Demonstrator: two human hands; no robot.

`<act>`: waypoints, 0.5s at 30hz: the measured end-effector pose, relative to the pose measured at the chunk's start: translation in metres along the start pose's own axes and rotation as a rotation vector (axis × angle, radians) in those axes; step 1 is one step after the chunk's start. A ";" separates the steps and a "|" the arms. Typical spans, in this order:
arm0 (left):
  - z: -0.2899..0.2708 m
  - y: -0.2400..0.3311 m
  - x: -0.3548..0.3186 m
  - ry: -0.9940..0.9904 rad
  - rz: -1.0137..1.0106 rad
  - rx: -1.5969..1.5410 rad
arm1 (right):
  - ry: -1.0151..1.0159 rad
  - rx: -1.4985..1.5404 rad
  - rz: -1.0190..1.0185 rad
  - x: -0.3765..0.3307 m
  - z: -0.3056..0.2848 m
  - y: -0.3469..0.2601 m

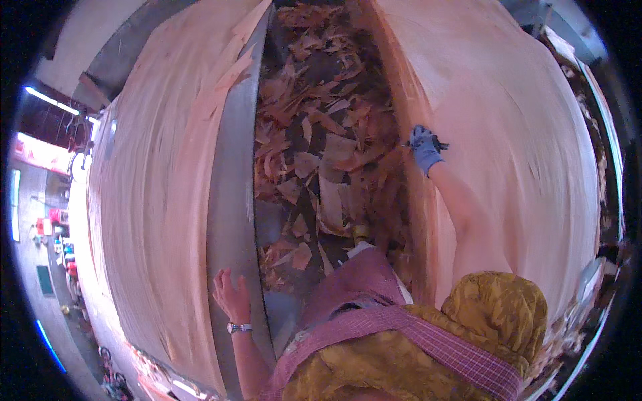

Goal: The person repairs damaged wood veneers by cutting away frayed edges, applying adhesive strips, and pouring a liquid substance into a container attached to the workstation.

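My right hand (426, 148), in a blue-grey glove, is closed around a small dark tool (443, 145) whose kind I cannot make out. A thin tip of the tool pokes out on the glove's left side. The hand is at the left edge of a broad stack of pale wood veneer sheets (515, 147). My bare left hand (231, 298) has its fingers apart and holds nothing. It is over a grey metal edge (235, 160), beside a second veneer stack (154, 194) with ragged sheet ends at its far right corner.
Between the two stacks runs a narrow gap, its floor strewn with torn veneer scraps (334, 160). My shoe (361, 233) is among them. Further off at the left lie a grey floor (50, 257) and some red items (45, 226). More scraps (568, 334) lie at the lower right.
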State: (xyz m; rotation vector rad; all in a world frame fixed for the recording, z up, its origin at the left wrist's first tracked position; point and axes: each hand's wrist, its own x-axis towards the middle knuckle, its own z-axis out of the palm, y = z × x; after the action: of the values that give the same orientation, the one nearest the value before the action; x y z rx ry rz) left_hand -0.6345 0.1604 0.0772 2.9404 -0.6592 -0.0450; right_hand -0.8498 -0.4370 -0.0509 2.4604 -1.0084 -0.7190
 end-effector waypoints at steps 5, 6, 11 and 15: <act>-0.015 0.030 0.067 -0.029 -0.030 0.032 | 0.117 0.269 -0.173 0.049 0.045 0.019; -0.017 0.034 0.074 -0.018 -0.070 -0.019 | 0.095 0.252 -0.246 0.032 0.013 0.025; -0.012 0.071 0.155 0.022 0.015 -0.090 | 0.348 0.447 -0.078 0.050 0.067 0.044; 0.006 0.095 0.244 -0.091 -0.013 -0.289 | 0.232 0.481 0.062 0.052 0.069 0.038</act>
State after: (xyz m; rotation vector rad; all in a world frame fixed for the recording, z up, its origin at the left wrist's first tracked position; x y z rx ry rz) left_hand -0.4540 -0.0296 0.0837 2.6761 -0.5904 -0.2551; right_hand -0.8790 -0.5109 -0.1022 2.8101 -1.2732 -0.1711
